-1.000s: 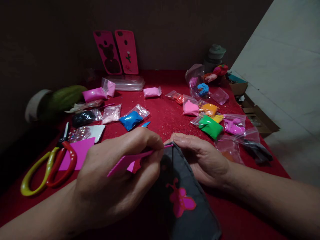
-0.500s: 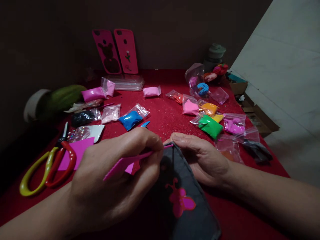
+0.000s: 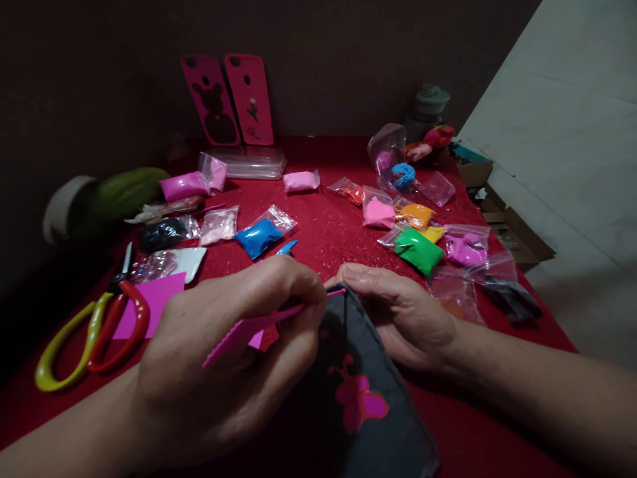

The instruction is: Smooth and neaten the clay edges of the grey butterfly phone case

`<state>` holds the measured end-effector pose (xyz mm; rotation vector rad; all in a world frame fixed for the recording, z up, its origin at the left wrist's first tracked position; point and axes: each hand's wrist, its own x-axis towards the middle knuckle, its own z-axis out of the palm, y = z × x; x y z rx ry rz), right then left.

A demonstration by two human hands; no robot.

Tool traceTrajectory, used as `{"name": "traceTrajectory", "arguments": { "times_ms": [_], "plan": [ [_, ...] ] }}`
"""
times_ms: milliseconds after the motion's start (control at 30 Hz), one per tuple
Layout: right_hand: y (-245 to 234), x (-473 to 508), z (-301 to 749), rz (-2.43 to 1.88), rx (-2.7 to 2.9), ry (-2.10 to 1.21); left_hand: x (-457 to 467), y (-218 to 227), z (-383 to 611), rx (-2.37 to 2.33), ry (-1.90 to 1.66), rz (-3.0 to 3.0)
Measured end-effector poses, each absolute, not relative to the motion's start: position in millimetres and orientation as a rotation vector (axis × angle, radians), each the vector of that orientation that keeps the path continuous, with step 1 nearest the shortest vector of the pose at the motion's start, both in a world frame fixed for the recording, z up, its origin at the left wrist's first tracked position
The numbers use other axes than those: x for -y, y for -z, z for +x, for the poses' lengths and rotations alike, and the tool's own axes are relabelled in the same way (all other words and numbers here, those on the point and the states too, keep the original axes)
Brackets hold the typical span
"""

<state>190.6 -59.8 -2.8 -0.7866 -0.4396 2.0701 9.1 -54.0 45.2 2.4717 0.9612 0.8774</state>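
Left hand point(image 3: 233, 358) pinches a thin pink modelling tool point(image 3: 259, 323); right hand point(image 3: 398, 312), at three o'clock, grips the light, flexible dark phone case point(image 3: 368, 398) by its edge.

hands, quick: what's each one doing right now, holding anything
Left hand: closed on a pink tool, tip at the dark phone case.
Right hand: steadies the case's top edge; grip cannot be told.

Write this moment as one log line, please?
left hand: grips pink tool | right hand: steadies dark phone case | tool tip: at case's top edge | nearby: scissors, green clay bag
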Motion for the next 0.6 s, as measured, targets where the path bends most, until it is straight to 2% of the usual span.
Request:
{"name": "traceTrajectory", "arguments": {
  "times_ms": [600],
  "plan": [
    [3.0, 58.9, 191.8, -0.78, 0.432, -2.083, 53.5, -46.6, 8.9, -0.969, -0.872, 2.46]
  ]
}}
